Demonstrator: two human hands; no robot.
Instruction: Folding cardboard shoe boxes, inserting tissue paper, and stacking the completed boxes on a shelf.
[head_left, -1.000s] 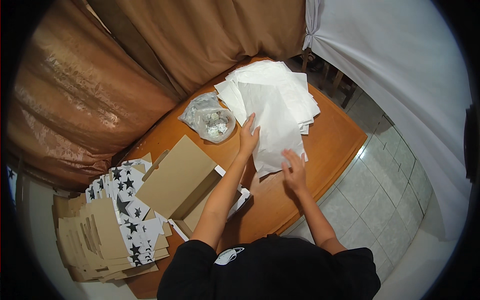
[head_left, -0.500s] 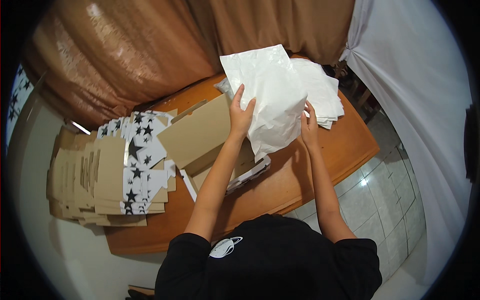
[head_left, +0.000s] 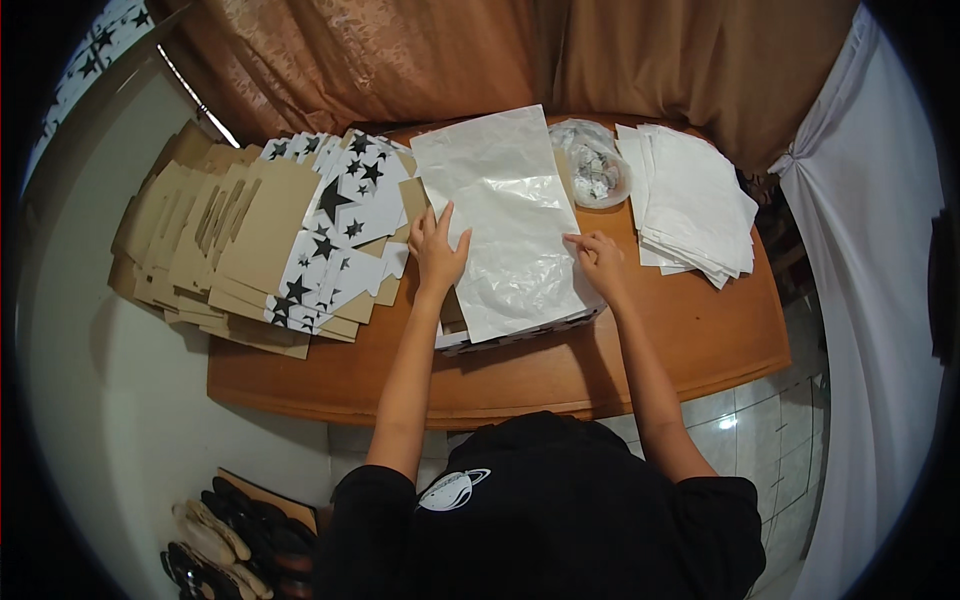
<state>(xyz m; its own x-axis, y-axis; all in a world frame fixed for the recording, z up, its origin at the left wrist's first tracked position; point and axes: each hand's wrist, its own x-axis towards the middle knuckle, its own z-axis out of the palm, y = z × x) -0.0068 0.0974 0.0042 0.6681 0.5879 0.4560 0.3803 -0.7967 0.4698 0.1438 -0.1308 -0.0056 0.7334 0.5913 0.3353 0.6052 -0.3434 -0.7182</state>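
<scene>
A glossy, creased white sheet [head_left: 505, 200] lies over an open cardboard box [head_left: 455, 318], hiding most of it. The box's white front with black stars [head_left: 560, 325] shows below the sheet. My left hand [head_left: 438, 252] rests at the sheet's left edge, fingers spread and thumb apart. At the opposite edge, my right hand [head_left: 600, 262] touches the sheet with its index finger stretched out, the other fingers loosely bent. Neither hand grips anything that I can see.
On the left stands a row of folded cardboard boxes [head_left: 270, 215], some star-printed. A clear plastic bag [head_left: 600, 175] with small silvery items sits behind the box. A stack of white sheets [head_left: 695, 200] lies on the wooden table [head_left: 690, 325]. Shoes [head_left: 240, 535] are at lower left.
The white sheet has gone from being held up in both hands to lying flat over the box. Both hands have let go of their grip. The view has shifted, showing the plastic bag.
</scene>
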